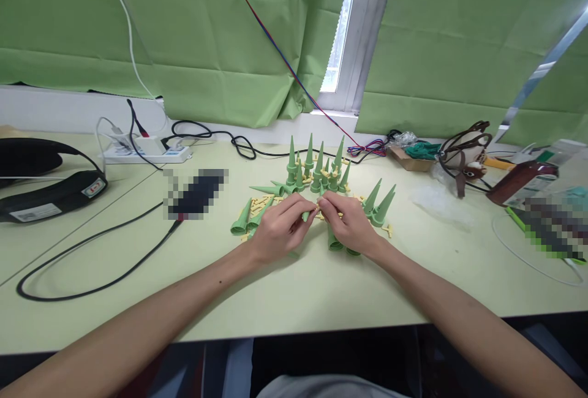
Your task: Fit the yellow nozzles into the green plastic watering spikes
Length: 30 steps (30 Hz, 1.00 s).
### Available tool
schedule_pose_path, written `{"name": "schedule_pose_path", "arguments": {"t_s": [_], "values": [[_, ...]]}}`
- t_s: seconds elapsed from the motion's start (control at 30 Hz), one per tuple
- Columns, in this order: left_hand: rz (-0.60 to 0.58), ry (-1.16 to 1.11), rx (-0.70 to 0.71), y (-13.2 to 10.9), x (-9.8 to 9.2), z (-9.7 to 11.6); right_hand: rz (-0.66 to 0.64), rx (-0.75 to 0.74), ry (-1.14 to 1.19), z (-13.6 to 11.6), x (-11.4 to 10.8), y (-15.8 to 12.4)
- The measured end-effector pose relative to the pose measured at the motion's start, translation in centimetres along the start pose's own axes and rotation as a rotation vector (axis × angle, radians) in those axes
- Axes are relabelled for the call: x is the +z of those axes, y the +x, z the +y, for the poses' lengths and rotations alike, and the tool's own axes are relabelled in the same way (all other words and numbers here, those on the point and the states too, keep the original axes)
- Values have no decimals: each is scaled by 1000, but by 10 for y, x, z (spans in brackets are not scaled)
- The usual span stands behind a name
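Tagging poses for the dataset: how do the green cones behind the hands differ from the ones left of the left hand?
The standing cones are upright, tips up; the lying cones rest on their sides. The standing cones are bunched beyond both hands; the lying cones sit beside the left hand, nearer the table edge. Shared: same green, same tapered shape, yellow pieces scattered around both.

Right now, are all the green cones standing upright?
No, upright cones cluster at the back, but fallen cones lie beside the left hand.
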<state>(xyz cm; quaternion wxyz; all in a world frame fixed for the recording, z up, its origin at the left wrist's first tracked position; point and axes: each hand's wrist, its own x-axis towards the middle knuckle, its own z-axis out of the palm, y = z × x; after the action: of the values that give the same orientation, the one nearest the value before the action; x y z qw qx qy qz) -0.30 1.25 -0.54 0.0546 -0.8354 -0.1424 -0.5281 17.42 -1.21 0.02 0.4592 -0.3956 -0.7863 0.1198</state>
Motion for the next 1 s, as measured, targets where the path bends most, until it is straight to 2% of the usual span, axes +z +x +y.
{"name": "schedule_pose_path", "arguments": {"t_s": [0.6, 1.0], "values": [[12, 41, 47, -2, 2, -2, 12, -54, -9, 3, 1, 0], [1, 58, 41, -4, 3, -1, 8, -29, -52, 3, 1, -1]]}}
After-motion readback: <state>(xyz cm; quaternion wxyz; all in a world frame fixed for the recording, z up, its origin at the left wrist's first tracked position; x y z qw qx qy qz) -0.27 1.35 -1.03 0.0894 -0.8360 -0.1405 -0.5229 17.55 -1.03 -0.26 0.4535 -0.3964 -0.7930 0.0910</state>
